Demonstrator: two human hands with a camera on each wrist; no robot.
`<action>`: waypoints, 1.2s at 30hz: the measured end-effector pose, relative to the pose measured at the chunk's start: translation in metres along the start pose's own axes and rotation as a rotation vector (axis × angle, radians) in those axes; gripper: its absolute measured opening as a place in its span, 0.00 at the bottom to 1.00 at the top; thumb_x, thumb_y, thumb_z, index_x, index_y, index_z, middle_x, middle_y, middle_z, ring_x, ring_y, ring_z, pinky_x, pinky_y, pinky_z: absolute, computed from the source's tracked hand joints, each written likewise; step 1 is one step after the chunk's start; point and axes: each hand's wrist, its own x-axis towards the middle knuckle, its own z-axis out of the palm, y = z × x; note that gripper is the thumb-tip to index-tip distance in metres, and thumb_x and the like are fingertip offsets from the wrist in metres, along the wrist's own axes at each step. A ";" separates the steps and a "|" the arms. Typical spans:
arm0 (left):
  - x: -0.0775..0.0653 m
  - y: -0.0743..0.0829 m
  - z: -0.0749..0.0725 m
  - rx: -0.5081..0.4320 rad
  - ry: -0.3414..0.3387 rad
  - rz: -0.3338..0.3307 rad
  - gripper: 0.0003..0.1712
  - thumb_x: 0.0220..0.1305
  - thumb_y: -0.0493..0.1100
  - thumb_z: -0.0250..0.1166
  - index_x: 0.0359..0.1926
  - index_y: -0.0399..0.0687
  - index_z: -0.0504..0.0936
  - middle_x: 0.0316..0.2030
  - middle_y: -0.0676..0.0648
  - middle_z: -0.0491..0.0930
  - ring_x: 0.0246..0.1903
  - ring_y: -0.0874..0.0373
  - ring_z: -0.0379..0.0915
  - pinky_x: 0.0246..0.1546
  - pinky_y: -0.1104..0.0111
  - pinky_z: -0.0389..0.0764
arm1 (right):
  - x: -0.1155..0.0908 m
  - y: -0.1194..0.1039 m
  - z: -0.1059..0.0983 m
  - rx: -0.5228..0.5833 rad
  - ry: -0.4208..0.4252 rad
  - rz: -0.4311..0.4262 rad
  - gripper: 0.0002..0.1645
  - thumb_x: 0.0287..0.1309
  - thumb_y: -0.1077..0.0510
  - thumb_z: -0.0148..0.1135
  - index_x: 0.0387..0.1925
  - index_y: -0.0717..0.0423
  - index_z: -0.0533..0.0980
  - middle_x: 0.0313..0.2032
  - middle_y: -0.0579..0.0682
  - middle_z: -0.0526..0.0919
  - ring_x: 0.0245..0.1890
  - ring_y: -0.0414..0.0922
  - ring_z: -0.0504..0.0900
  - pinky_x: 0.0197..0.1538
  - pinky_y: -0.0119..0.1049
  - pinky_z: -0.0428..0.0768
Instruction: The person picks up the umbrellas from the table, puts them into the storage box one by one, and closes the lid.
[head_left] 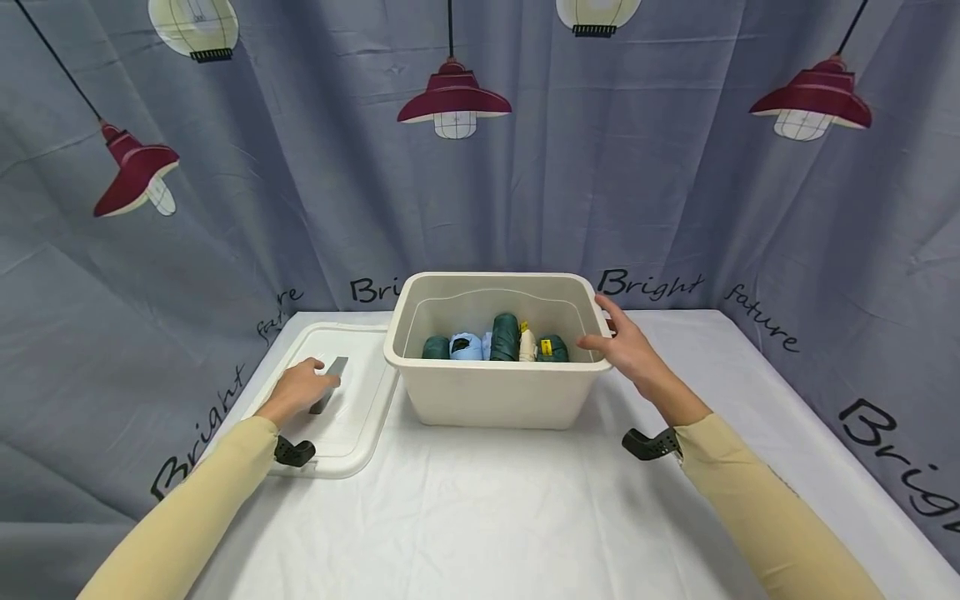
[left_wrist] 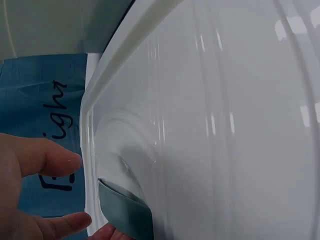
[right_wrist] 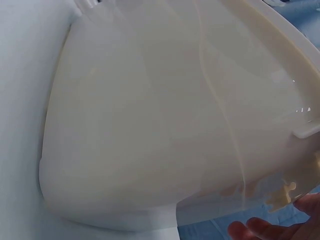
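Note:
An off-white plastic storage box stands lidless on the table, holding several balls of yarn in dark green, light blue and cream. To its left lies the white lid with a grey handle. Over the lid, my left hand has thumb and index finger spread, and other fingertips lie at the grey handle in the left wrist view. My right hand is at the box's right end, fingers spread about the rim. In the right wrist view its fingertips show beside a beige latch.
A white cloth covers the table. Behind and on both sides hangs a grey-blue curtain printed with red lamps and lettering. The box stands near the table's back edge, its left end overlapping the lid in the head view.

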 end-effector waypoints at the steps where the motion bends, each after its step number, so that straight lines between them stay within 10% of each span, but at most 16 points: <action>1: 0.001 0.000 0.001 0.006 -0.004 0.000 0.41 0.68 0.54 0.55 0.72 0.31 0.60 0.67 0.26 0.65 0.66 0.30 0.64 0.63 0.42 0.68 | 0.000 0.000 0.000 -0.002 -0.001 0.000 0.58 0.61 0.52 0.64 0.82 0.38 0.38 0.76 0.66 0.53 0.72 0.64 0.60 0.68 0.64 0.64; 20: 0.016 -0.003 0.003 0.124 0.041 0.055 0.38 0.56 0.39 0.65 0.69 0.32 0.70 0.61 0.26 0.73 0.41 0.42 0.76 0.41 0.56 0.78 | 0.000 0.001 0.001 0.007 0.005 -0.017 0.58 0.61 0.54 0.63 0.82 0.40 0.39 0.75 0.64 0.56 0.72 0.63 0.62 0.68 0.62 0.66; 36: 0.014 -0.001 -0.019 0.131 0.060 0.039 0.39 0.55 0.39 0.65 0.69 0.33 0.70 0.61 0.25 0.73 0.39 0.42 0.75 0.35 0.59 0.78 | -0.003 0.002 -0.001 -0.089 0.010 -0.044 0.56 0.62 0.49 0.62 0.82 0.39 0.40 0.77 0.64 0.52 0.72 0.64 0.60 0.65 0.63 0.68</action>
